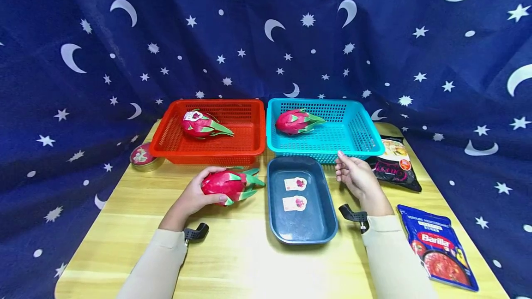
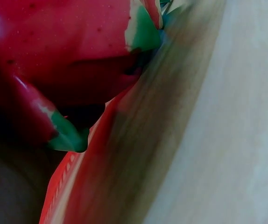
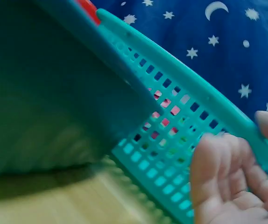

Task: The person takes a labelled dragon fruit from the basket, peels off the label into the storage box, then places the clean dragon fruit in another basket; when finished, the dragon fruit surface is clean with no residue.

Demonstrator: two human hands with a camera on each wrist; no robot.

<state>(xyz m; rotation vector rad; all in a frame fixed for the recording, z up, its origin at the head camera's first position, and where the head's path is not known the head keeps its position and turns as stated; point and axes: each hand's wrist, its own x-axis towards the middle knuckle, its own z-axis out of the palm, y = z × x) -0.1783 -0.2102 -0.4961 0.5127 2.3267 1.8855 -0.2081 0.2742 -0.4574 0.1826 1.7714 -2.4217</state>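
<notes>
My left hand (image 1: 197, 194) grips a pink dragon fruit (image 1: 224, 185) with green leaf tips pointing right, in front of the red basket (image 1: 208, 155). That fruit (image 2: 73, 46) fills the upper left of the left wrist view. With nothing in it, my right hand (image 1: 358, 178) is by the front right of the turquoise basket (image 1: 328, 146), fingers loosely curled. A dark blue tray (image 1: 301, 230) stands between the hands, holding two fruit-printed labels (image 1: 295, 184). One dragon fruit (image 1: 198, 127) with a label on it lies in the red basket; another dragon fruit (image 1: 296, 122) lies in the turquoise basket.
A round tin (image 1: 143, 156) stands left of the red basket. At the right are a black food packet (image 1: 395, 165) and a blue Barilla pouch (image 1: 438, 246). A blue star-patterned cloth (image 1: 266, 31) hangs behind the wooden table (image 1: 232, 257).
</notes>
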